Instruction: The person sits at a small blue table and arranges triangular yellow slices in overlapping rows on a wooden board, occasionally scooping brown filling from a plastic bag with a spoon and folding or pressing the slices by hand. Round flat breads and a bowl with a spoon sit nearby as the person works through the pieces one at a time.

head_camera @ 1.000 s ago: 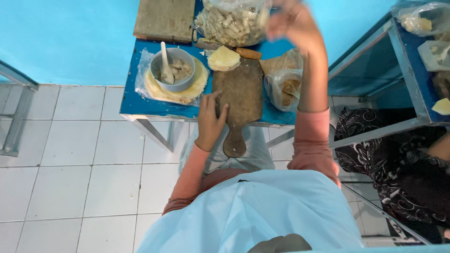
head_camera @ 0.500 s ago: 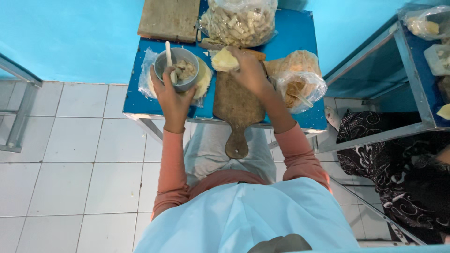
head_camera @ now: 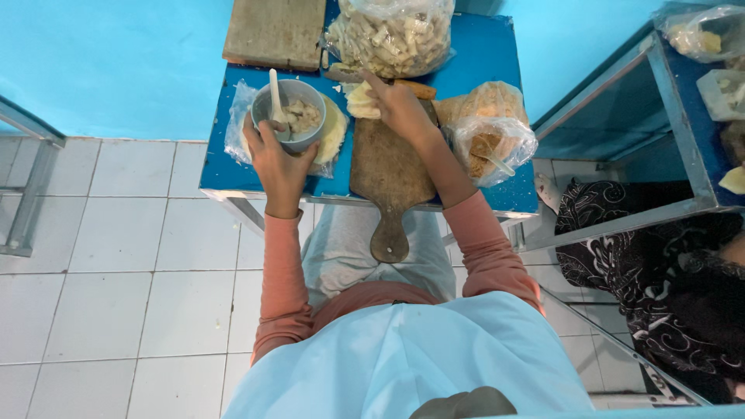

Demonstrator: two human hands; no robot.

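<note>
A grey bowl point(head_camera: 295, 109) is gripped at its near rim by the left hand point(head_camera: 275, 159), fingers closed on the wall, above a flat pale disc in a clear plastic sheet point(head_camera: 330, 136) at the left of the blue desk point(head_camera: 481, 54). A white spoon point(head_camera: 274, 95) stands in the bowl among pale filling. The right hand point(head_camera: 400, 109) is closed on a pale, folded piece of dough point(head_camera: 358, 101) at the far end of the wooden cutting board point(head_camera: 388, 171), whose handle hangs over the near desk edge.

The bowl is judged rigid and moderately light, best taken at the rim as it is now; it may tip if tilted, since the spoon leans against one side. The dough piece looks soft and limp, probably a little tacky, so it would be better pinched lightly at an edge than squeezed.

A bag of pale cut pieces point(head_camera: 392, 35) lies at the far edge, beside a second wooden board point(head_camera: 275, 31); a bag of brownish crumbs point(head_camera: 489, 128) sits right of the cutting board.

Compared with half a second earlier, both hands are found in nearly the same places: the left was already on the bowl and the right at the dough. A second ago the left rested on the cutting board and the right was raised towards the far bag
</note>
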